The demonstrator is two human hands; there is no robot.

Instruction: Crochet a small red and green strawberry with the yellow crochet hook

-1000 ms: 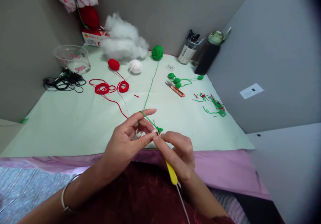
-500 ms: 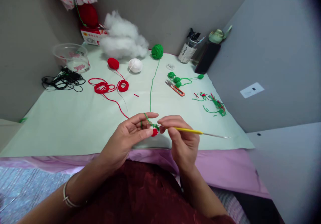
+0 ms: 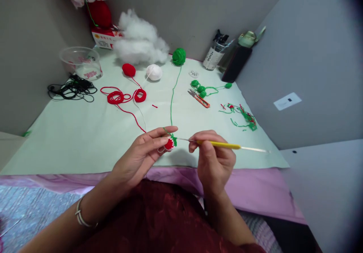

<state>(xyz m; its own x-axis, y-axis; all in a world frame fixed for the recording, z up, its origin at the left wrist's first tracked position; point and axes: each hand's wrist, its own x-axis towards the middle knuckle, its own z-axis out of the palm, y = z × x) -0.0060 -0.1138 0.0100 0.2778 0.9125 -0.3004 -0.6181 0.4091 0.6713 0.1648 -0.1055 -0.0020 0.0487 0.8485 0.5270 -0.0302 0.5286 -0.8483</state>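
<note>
Between the thumb and fingers of my left hand (image 3: 138, 153) is a small crocheted piece (image 3: 169, 144) in red and white with a green edge. Green yarn (image 3: 171, 105) runs from the ball at the back over my left index finger to that edge. My right hand (image 3: 214, 158) is closed round the yellow handle of a crochet hook (image 3: 222, 144). Its thin metal tip points left and meets the green edge; whether it is inside a stitch I cannot tell. A loose white loop hangs beneath the piece.
Orange-handled thread snips (image 3: 200, 99) lie right of the green yarn, beside small green crocheted pieces (image 3: 201, 89). Yarn scraps (image 3: 248, 119) are at the right. Red yarn (image 3: 115, 97), a white ball (image 3: 154, 72), black cord (image 3: 74, 88) and stuffing (image 3: 140, 41) lie left and back.
My right hand and the hook have moved right, away from my left hand, baring more of the hook's shaft. The crocheted piece has turned and shifted slightly left in my left fingers.
</note>
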